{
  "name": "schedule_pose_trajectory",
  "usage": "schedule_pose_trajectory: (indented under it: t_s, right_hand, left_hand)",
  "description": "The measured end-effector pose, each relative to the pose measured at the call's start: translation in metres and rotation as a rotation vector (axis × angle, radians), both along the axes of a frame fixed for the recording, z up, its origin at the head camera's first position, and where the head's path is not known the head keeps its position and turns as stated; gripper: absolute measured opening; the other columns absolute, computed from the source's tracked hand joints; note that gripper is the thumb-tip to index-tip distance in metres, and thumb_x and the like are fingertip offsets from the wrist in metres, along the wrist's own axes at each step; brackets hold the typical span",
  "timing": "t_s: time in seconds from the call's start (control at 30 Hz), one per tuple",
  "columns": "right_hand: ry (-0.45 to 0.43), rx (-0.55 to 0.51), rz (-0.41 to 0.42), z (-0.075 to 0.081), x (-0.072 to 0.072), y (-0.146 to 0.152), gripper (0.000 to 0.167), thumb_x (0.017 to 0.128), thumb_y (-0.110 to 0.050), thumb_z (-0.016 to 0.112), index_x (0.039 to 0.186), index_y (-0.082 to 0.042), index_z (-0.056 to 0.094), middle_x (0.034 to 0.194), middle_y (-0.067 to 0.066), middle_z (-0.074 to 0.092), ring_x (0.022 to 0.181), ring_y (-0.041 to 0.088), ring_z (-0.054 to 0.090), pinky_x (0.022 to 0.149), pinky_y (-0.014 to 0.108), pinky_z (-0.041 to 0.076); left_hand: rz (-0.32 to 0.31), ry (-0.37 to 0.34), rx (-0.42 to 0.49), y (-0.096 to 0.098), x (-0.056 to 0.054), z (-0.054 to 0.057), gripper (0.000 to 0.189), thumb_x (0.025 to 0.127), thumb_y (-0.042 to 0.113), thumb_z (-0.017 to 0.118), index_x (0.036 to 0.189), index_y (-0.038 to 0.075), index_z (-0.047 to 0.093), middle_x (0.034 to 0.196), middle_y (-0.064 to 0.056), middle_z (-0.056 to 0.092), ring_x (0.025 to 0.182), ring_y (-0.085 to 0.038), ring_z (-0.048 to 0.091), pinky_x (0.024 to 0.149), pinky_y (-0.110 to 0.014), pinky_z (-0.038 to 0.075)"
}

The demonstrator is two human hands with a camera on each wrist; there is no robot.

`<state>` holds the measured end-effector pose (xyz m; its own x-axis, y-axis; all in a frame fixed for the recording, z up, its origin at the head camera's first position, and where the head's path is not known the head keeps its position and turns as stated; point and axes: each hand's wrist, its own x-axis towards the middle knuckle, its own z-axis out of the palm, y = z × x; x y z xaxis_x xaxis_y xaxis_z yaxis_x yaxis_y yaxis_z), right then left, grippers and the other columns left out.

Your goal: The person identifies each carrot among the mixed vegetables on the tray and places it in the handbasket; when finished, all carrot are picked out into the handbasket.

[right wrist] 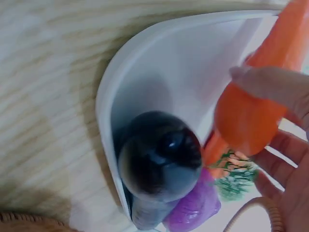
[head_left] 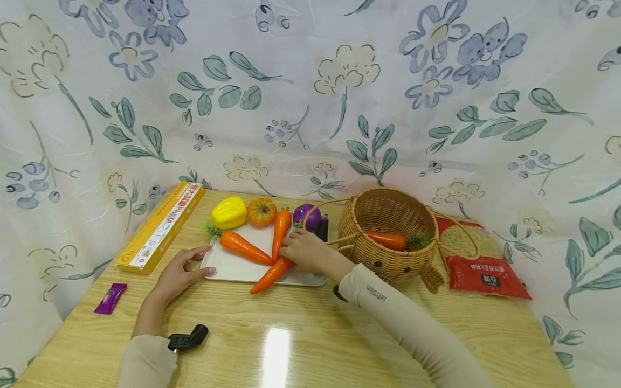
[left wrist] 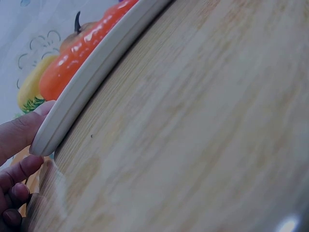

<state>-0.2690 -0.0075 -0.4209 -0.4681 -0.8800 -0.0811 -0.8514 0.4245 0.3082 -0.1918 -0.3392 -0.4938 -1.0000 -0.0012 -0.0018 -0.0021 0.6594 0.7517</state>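
Note:
My right hand grips an orange carrot over the front of a white tray, its tip past the front rim. In the right wrist view my thumb and fingers close round the thick end of that carrot. At the tray's left side my left hand pinches the rim, thumb on top and a finger below. Two more carrots, one lying slanted and one pointing back, are on the tray, with a yellow pepper, a small pumpkin, a purple vegetable and a dark eggplant.
Right of the tray stands a wicker basket with a carrot inside; its looped handle reaches over the tray's right side. A red food packet lies beyond. Leftward are a yellow pasta box and a purple wrapped sweet.

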Motion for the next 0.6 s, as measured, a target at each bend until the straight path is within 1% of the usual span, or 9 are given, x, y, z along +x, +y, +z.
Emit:
schedule_pose_trajectory:
  t_s: [0.17,0.27,0.33,0.4,0.43,0.5,0.6]
  right_hand:
    - [-0.109,-0.125,-0.003,0.006,0.002,0.002,0.039,0.086,-0.037,0.075,0.122,-0.023,0.069,0.118,-0.002,0.066,0.117,0.02,0.059,0.11,0.041,0.038]
    - [-0.204,-0.189,-0.027,0.009,0.005,0.001,0.043,0.086,-0.042,0.075,0.124,-0.023,0.068,0.121,-0.002,0.065,0.118,0.019,0.058,0.11,0.043,0.037]
    - [-0.267,-0.246,-0.034,0.01,0.007,0.0,0.044,0.086,-0.044,0.074,0.125,-0.023,0.068,0.121,-0.002,0.064,0.117,0.018,0.058,0.109,0.043,0.036]
    - [-0.308,-0.294,-0.037,0.011,0.01,-0.001,0.045,0.087,-0.045,0.073,0.126,-0.023,0.068,0.12,-0.002,0.064,0.113,0.016,0.058,0.107,0.043,0.037]
    - [-0.323,-0.316,-0.034,0.012,0.012,-0.002,0.045,0.087,-0.046,0.073,0.126,-0.023,0.068,0.118,-0.003,0.065,0.11,0.014,0.058,0.105,0.041,0.038]
    - [-0.353,-0.351,-0.023,0.013,0.015,-0.002,0.046,0.087,-0.046,0.072,0.126,-0.022,0.068,0.114,-0.003,0.064,0.101,0.012,0.057,0.096,0.033,0.041]
    - [-0.402,-0.392,-0.014,0.016,0.02,-0.002,0.047,0.087,-0.045,0.073,0.126,-0.019,0.068,0.109,-0.003,0.063,0.089,0.01,0.053,0.081,0.025,0.041]
  left_hand:
    - [0.003,-0.014,-0.01,0.001,0.0,0.0,0.064,0.09,0.041,0.072,0.146,0.016,0.05,0.119,-0.012,0.05,0.084,-0.02,0.036,0.07,-0.031,0.031]
    - [-0.001,-0.009,-0.011,0.001,0.0,0.001,0.064,0.09,0.04,0.072,0.145,0.016,0.051,0.119,-0.013,0.051,0.083,-0.019,0.037,0.07,-0.03,0.031]
    - [-0.003,-0.005,-0.01,0.001,0.0,0.002,0.064,0.09,0.038,0.072,0.145,0.016,0.051,0.119,-0.014,0.051,0.082,-0.018,0.037,0.069,-0.03,0.031]
    - [-0.002,-0.008,-0.012,0.001,0.0,0.002,0.063,0.09,0.038,0.072,0.145,0.016,0.051,0.12,-0.014,0.051,0.082,-0.018,0.037,0.069,-0.03,0.031]
    - [-0.002,-0.01,-0.014,0.002,0.0,0.003,0.063,0.09,0.038,0.072,0.146,0.016,0.051,0.12,-0.014,0.051,0.082,-0.017,0.037,0.07,-0.03,0.031]
    - [-0.002,-0.014,-0.013,0.002,0.0,0.003,0.064,0.09,0.039,0.072,0.146,0.016,0.05,0.12,-0.014,0.051,0.082,-0.018,0.037,0.069,-0.03,0.031]
    - [0.001,-0.018,-0.014,0.003,0.001,0.003,0.064,0.091,0.04,0.071,0.146,0.015,0.05,0.121,-0.014,0.051,0.082,-0.019,0.037,0.069,-0.03,0.031]
